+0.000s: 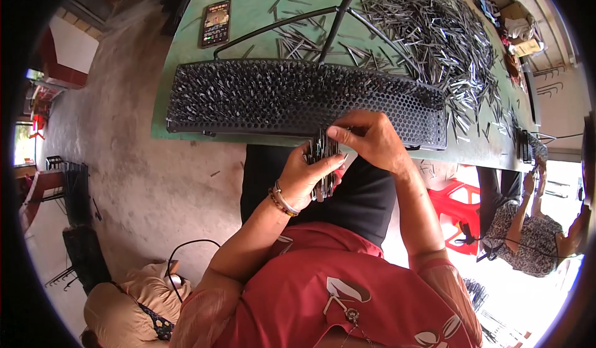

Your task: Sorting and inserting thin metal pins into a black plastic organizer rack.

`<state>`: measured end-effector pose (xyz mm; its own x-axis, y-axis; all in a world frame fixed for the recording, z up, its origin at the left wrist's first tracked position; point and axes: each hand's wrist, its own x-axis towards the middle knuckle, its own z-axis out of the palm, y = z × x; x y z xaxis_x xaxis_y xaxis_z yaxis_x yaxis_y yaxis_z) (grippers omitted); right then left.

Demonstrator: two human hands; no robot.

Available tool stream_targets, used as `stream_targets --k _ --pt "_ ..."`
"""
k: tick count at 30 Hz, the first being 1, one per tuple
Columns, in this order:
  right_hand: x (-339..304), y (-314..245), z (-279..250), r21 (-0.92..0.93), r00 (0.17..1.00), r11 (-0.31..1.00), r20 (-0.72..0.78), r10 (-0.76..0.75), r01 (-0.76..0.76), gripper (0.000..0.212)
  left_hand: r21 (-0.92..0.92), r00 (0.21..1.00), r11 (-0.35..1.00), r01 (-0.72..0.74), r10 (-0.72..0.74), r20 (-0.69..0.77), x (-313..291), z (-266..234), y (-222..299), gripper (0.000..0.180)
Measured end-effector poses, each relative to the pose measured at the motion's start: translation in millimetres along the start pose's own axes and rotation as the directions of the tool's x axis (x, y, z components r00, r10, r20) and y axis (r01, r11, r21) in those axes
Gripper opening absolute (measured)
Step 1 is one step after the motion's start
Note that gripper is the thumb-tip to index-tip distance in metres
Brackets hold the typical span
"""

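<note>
My left hand (301,177) is wrapped round a bundle of thin dark metal strips (321,191), held upright above my lap. At the bundle's upper end is my right hand (375,142), its thumb and fingers closed together; whether a strip is between them is hidden. Just beyond both hands stands a long black perforated rack (397,117) with a raised handle frame (340,16). Many strips (236,93) stand in the holes of its left and middle parts. Towards the right end, bare holes show.
Loose strips (444,44) lie heaped on the green table (180,53) behind the rack. A phone (215,24) lies at the left. A red plastic stool (456,202) is below the table's right side. Another person (524,233) works at right; someone (139,298) is at lower left.
</note>
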<state>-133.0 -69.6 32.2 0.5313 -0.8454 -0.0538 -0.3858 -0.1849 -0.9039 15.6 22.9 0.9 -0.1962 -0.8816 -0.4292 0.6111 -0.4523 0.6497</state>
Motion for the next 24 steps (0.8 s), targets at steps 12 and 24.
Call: stream_targets --k 12,24 --pt "41 -8 25 -0.057 0.872 0.972 -0.434 -0.228 0.226 0.02 -0.102 0.998 0.993 0.059 -0.056 0.032 -3 -8 -1 0.029" --pt "47 1 35 -0.573 0.782 0.69 -0.13 -0.609 0.442 0.017 -0.101 0.994 0.992 0.073 -0.064 0.086 -1 -13 -1 0.031"
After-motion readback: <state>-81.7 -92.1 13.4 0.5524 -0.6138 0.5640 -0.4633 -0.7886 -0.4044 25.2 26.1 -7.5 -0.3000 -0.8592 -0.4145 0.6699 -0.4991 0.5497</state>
